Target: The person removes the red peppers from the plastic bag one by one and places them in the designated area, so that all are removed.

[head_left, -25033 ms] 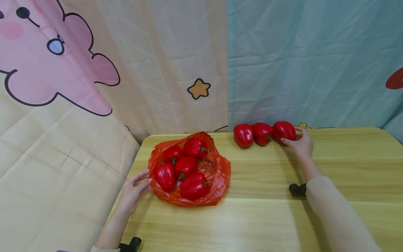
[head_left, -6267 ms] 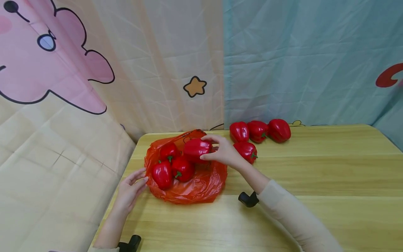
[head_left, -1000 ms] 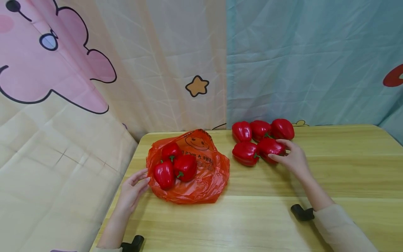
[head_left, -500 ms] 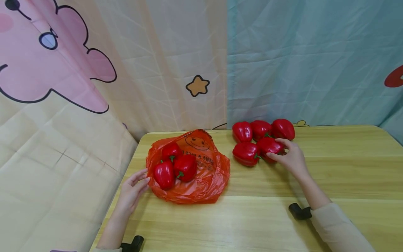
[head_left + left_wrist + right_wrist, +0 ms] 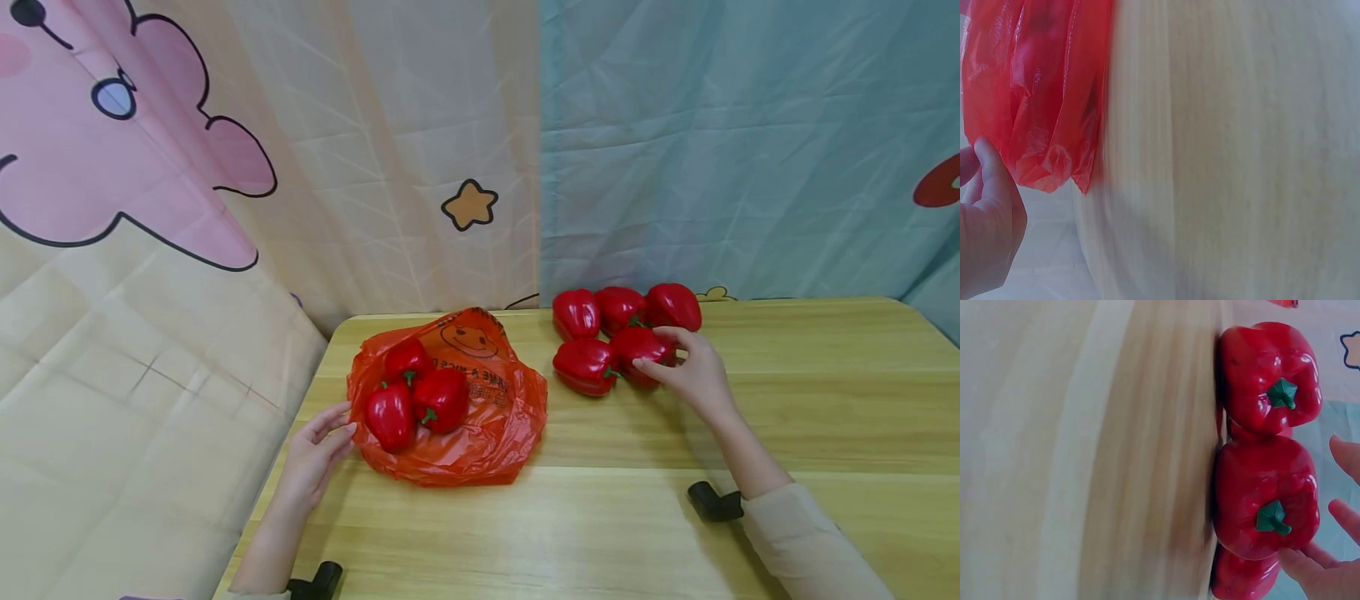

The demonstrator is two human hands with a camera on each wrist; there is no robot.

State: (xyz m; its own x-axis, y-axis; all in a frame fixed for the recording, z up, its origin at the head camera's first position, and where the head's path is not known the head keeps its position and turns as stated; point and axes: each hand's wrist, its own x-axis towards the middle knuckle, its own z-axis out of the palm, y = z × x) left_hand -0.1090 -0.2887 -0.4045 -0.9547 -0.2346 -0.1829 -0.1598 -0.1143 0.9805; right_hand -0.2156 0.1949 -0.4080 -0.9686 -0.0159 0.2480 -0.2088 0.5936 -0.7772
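An orange-red plastic bag (image 5: 517, 433) lies spread on the table at the left, with three glossy red bell peppers (image 5: 390, 417) with green stems in it. My left hand (image 5: 313, 458) pinches the bag's left edge, fingertips at the film in the left wrist view. At the back right, my right hand (image 5: 701, 379) holds a red bell pepper (image 5: 1263, 494) from its right side, thumb in front and fingers behind. This pepper rests on the table, close beside another bell pepper (image 5: 585, 367). Behind them, three more bell peppers (image 5: 576, 315) stand in a row.
The wooden table (image 5: 600, 525) ends at a back edge against a printed curtain (image 5: 637, 150), close behind the row of peppers. Black wrist mounts (image 5: 716, 502) stick out from both forearms. A pale cloth (image 5: 135, 417) hangs at the table's left side.
Over the longer span, two peppers have gone from the bag to a front row at the right. In the last second, the right hand and its pepper shifted slightly left; the left hand stayed.
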